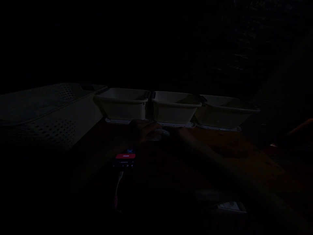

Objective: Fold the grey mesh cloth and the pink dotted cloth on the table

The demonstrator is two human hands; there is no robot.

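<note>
The view is very dark. My left hand (143, 129) reaches forward over the table, its fingers curled on a small, pale, crumpled-looking bundle (159, 133) whose kind I cannot make out. To the right of the bundle is my right hand (182, 133), close to it. Its fingers are lost in shadow, so I cannot see whether they touch the bundle. Just beyond both hands stand the left pale bin (124, 111) and the middle pale bin (174, 112). Under my left forearm lies a phone (125, 160) with a lit screen and a white cable (118, 182).
A right pale bin (220, 116) completes the row; white rims or lids show beneath the bins. At the left stands a large perforated basket (85, 122). A small pale flat item (232, 207) lies near the front of the brown table (251, 160). An orange-lit shape (300, 125) shows far right.
</note>
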